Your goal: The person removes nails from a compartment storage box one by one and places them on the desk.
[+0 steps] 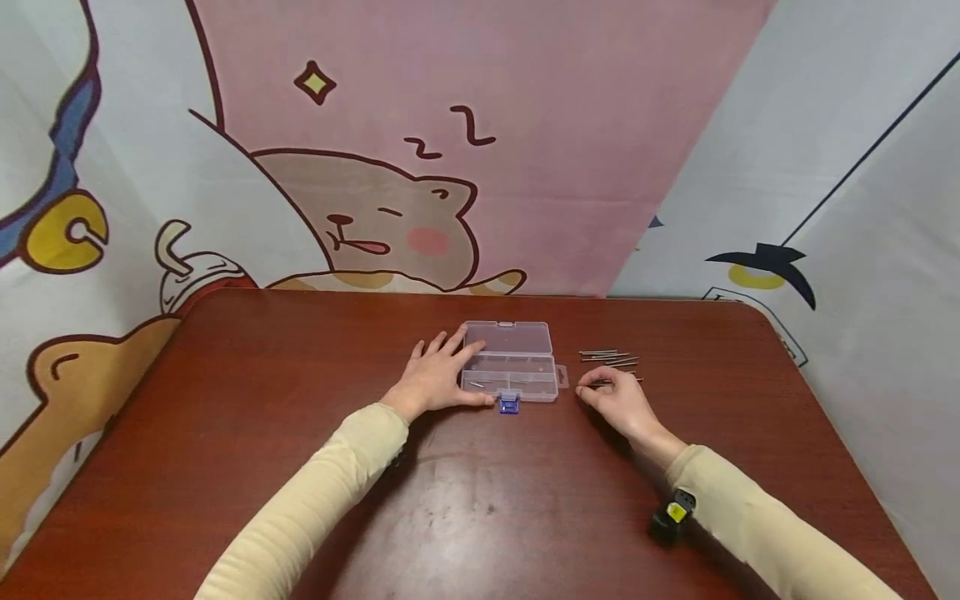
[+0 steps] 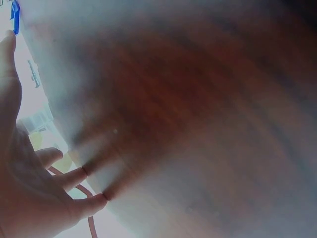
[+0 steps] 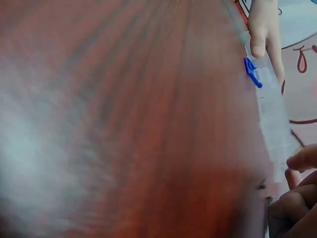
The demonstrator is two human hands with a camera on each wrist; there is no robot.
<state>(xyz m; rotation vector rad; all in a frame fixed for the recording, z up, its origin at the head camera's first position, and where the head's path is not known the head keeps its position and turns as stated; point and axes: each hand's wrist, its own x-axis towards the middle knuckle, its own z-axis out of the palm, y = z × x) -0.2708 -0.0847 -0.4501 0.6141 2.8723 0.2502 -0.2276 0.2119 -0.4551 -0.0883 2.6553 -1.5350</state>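
Note:
A clear plastic compartment box [image 1: 532,387] lies with its lid [image 1: 510,337] swung back and its blue latch [image 1: 509,405] at the front edge. My left hand [image 1: 438,375] rests on its left side, fingers spread straight and thumb along the front edge near the latch. Thin metal pieces that look like nails lie in the front compartments. To the box's right lies a small group of long silver nails [image 1: 600,352]. My right hand [image 1: 618,404] is at their near edge, fingers curved and thumb and index tips close together; whether a nail is between them is hidden.
The brown wooden table [image 1: 480,500] carries the box and nails near its far edge. A clear hanging tab [image 1: 562,377] juts from the box's right end toward the right hand. Behind stands a printed cartoon cloth [image 1: 555,125].

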